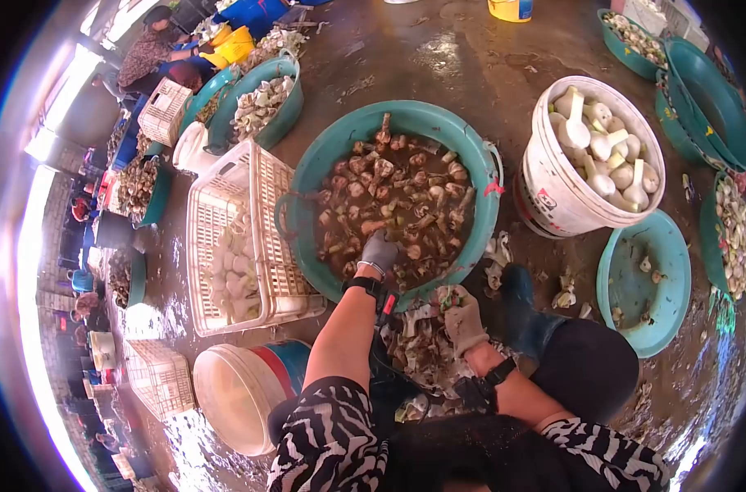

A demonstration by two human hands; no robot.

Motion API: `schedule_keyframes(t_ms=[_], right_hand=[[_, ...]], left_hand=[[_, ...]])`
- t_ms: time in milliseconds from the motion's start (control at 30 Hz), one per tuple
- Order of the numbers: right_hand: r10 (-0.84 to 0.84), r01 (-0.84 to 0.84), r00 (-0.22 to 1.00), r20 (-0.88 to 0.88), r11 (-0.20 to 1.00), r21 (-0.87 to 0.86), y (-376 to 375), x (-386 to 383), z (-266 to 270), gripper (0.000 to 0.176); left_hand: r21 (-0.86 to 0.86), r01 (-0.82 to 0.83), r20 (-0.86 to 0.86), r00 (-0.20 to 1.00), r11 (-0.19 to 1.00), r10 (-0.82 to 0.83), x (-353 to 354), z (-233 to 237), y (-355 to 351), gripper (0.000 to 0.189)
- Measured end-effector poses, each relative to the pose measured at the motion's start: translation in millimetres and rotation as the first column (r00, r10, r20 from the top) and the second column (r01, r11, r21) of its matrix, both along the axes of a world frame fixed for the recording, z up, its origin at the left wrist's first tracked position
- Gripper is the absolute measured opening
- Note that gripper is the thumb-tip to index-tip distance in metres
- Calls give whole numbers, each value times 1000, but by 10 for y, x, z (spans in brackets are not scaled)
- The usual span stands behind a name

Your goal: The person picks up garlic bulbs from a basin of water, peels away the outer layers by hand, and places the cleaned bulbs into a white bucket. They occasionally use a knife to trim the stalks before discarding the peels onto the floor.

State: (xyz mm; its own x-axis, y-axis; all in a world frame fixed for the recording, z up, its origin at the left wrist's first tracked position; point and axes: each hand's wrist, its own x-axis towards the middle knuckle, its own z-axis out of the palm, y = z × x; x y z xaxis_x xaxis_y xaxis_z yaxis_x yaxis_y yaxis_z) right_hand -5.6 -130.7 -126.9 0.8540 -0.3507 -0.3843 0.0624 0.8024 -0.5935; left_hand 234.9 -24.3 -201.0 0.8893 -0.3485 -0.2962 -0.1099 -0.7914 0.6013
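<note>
left hand (379,252), gloved grey, is down in the big teal basin (481,176) at its near rim, fingers curled narrow among the muddy bulbs (389,193) that lie in brown water. whether it has closed on one i cannot tell; the palm faces away from the camera. the arm comes in low over the rim, which i judge suits picking from the near edge.

right hand (463,320), also gloved, rests low on the heap of peelings (418,340) between the knees, just short of the basin. its fingers are loosely bent. something pale and green shows at the fingertips, but i cannot tell if it is gripped or merely lying there. a red-handled item (387,305) shows just under the left wrist, too hidden to name.

the layout reads as a ring around the seated person. a white crate (262,176) with pale pieces in it touches the basin's left side. a white bucket (553,209) of peeled white bulbs (607,152) stands to the right, close to the basin. a small teal basin (678,271), nearly bare, sits beyond the dark boot (525,316). my guess is that everything is kept within arm's reach, with dirty stock in the middle and clean at the side. gloves fit the wet floor (463,57) and the mud. another person (147,53) sits far left among more basins.
</note>
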Motion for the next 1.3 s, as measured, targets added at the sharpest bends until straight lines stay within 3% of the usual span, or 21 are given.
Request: schedule_keyframes(t_ms=[100,133,233,367,467,533,633,700,767,800,833,867,900,933,967,1033,1300], right_hand=[[76,-77,997,-10,980,-186,-26,48,-36,20],[88,-75,995,38,961,-267,5,74,-122,21],[202,-249,961,-188,928,-278,-24,60,-133,20],[197,-253,941,-274,950,-186,-90,129,-110,20],[196,-238,940,-278,963,-129,-77,197,80,20],[185,-240,949,-254,949,-203,-77,176,35,20],[167,-170,986,-30,972,-163,-105,118,-174,25],[103,-105,994,-22,977,-183,-168,145,-5,23],[0,-23,997,-73,950,-311,-197,222,235,20],[-52,60,997,-64,989,132,-195,259,320,18],[-10,-9,997,-79,972,-234,-199,250,314,18],[7,-64,995,-101,815,-576,-181,233,186,17],[-3,-106,992,-127,540,-835,-165,237,-14,17],[-4,-74,994,-107,697,-714,-138,275,-389,18],[30,-92,993,-111,786,-612,-214,259,-215,18],[117,-152,986,-118,920,-362,-254,88,239,19],[340,-341,937,-79,843,-417,-245,-177,681,21]], left_hand=[[268,39,-72,997,963,-20,72,293,-263,60],[343,116,-103,991,932,-86,145,157,-265,57],[388,178,-193,975,904,-109,320,-375,-320,52],[391,434,-280,896,812,-344,453,-723,-291,57],[377,375,-423,883,847,-203,384,-204,-436,50],[105,166,-320,939,980,-125,287,-83,-375,52],[-284,-141,-372,928,948,27,48,349,-386,62],[-254,-56,-267,964,966,-14,-170,787,-384,68],[102,250,20,967,963,-254,-433,1146,-333,71],[-10,311,-50,949,950,-311,-613,1318,-273,56],[75,400,22,915,913,-403,-773,1434,-254,58],[167,474,98,865,865,-493,-944,1512,-243,59],[185,454,262,832,872,-489,-1036,1112,-133,56],[147,438,173,872,887,-459,-1159,1371,-148,61],[114,413,83,902,904,-423,-1284,1640,-165,66],[-58,418,164,900,907,-404,-1439,1592,-75,68],[-154,391,284,897,907,-338,-1868,1852,120,72]])
